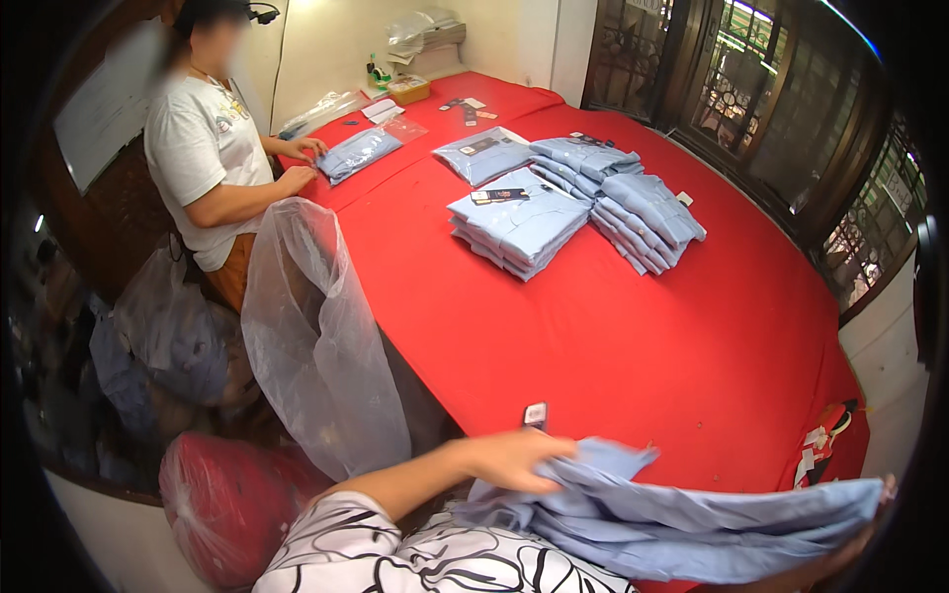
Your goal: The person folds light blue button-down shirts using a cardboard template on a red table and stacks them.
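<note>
My left hand (514, 461) rests flat on a loose light-blue shirt (672, 519) spread across the near edge of the red table (633, 336), gripping its cloth near the collar end. My right hand (880, 494) holds the shirt's far right end at the picture's lower right, mostly hidden by the fabric. A small dark tag (535, 415) lies on the table just beyond my left hand.
Stacks of folded light-blue shirts (519, 227) (647, 212) sit mid-table. Another person (203, 158) at the far left handles a bagged shirt (358, 150). A clear plastic sack (316, 336) hangs at the table's left edge above a red bag (232, 504). Tags (820, 440) lie near the right edge.
</note>
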A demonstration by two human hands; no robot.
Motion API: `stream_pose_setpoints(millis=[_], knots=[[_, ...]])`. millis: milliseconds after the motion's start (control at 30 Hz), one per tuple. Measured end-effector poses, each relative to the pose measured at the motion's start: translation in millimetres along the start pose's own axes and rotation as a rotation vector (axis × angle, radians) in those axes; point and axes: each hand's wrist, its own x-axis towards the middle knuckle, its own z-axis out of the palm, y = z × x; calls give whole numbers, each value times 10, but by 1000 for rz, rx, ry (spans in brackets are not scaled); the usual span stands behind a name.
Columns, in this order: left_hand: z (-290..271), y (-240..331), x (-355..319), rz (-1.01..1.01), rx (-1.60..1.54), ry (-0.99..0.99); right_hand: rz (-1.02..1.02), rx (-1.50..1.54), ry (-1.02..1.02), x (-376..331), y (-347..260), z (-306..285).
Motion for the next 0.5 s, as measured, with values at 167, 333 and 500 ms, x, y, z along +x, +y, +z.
stream_pose_setpoints(millis=[167, 333, 500], knots=[[-230, 856, -1477, 190, 111, 1078, 301, 41, -401, -424, 228, 377], [265, 1138, -1564, -322, 499, 701, 234, 125, -203, -268, 109, 150], [523, 152, -1521, -658, 809, 362, -284, -157, 28, -331, -350, -532]])
